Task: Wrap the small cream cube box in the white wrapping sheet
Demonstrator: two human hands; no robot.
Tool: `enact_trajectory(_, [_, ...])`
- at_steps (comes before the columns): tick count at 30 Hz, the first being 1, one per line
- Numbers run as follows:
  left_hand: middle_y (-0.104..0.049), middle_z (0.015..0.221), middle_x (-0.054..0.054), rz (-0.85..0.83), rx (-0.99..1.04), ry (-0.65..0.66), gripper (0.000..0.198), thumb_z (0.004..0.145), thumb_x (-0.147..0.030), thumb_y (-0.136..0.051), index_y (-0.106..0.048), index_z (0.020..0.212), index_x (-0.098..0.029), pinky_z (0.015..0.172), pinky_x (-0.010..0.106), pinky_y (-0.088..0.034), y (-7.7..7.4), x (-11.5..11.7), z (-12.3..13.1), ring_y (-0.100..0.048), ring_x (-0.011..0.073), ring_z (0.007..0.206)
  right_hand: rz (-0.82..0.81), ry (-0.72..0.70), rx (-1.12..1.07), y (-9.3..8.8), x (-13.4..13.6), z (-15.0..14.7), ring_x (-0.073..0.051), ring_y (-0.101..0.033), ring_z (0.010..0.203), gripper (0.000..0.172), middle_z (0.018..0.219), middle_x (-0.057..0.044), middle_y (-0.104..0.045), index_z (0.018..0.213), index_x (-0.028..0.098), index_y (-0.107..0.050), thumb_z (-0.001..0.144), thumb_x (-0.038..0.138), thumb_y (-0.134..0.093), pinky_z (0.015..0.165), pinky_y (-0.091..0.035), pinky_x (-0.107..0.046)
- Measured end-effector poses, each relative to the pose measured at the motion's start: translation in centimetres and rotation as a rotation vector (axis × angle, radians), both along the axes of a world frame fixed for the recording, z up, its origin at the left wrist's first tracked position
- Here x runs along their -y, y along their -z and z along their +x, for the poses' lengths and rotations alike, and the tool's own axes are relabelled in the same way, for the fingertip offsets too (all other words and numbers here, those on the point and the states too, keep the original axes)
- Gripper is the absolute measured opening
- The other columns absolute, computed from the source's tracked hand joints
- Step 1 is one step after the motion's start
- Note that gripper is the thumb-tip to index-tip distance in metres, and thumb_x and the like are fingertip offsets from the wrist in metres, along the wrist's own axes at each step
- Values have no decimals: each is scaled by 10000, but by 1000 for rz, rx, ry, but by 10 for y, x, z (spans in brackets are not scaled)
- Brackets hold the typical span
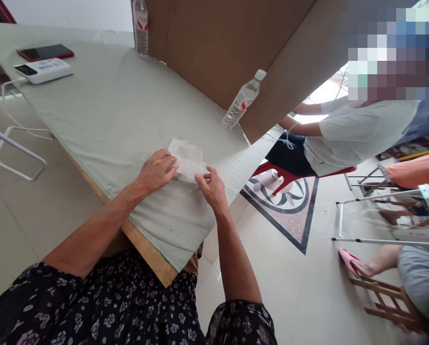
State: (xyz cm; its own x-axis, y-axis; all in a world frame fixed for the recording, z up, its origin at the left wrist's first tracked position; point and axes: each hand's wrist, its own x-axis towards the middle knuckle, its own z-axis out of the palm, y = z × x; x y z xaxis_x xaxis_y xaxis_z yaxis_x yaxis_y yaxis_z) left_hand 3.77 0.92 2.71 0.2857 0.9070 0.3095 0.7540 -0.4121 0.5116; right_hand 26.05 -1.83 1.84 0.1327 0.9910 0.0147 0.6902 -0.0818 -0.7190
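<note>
A thin white tissue-like sheet [189, 163] lies on the cloth-covered table [110, 110], in front of my body. Its left edge is in my left hand [157, 170], whose fingers are curled together over it. At the sheet's right edge, my right hand [211, 187] pinches the corner between thumb and fingers. The sheet looks layered or folded, with one part reaching up beyond my left fingertips.
A large brown cardboard panel [214, 52] stands behind, with a water bottle [243, 99] leaning at it and another bottle [141, 28] farther left. A phone [46, 51] and white device [44, 70] lie far left. A person in white [365, 129] sits right.
</note>
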Motion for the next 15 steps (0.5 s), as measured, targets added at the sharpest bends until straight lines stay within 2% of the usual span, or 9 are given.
enact_trajectory(4, [-679, 1166, 123, 18, -41, 20, 253, 936, -277, -529, -747, 1039, -200, 976, 378, -529, -1, 1, 1, -627, 261, 1111, 28, 34, 21, 10, -18, -10, -269, -727, 950, 712, 1136, -153, -746, 1473, 147, -500, 912, 570, -617, 902, -544, -422])
enact_trajectory(8, [-679, 1271, 119, 17, -76, 28, 237, 921, -251, -538, -753, 1010, -207, 984, 393, -523, -4, 1, 2, -616, 277, 1155, 96, 89, 105, 10, -18, -6, -305, -711, 1043, 675, 1203, -179, -734, 1441, 167, -534, 908, 570, -625, 933, -530, -453])
enact_trajectory(12, [-727, 1214, 118, -16, -120, 83, 264, 919, -219, -520, -741, 1060, -192, 992, 424, -505, -7, -1, 3, -624, 287, 1087, -40, 79, 177, 2, -7, 1, -304, -728, 996, 662, 979, -120, -763, 1414, 154, -563, 924, 595, -613, 902, -532, -417])
enact_trajectory(15, [-738, 1194, 124, -14, -118, 80, 283, 922, -212, -515, -735, 1097, -182, 994, 438, -496, -7, -1, 4, -622, 296, 1074, -65, 49, 166, 0, -10, -2, -296, -736, 960, 679, 887, -84, -751, 1426, 165, -550, 914, 605, -628, 881, -546, -407])
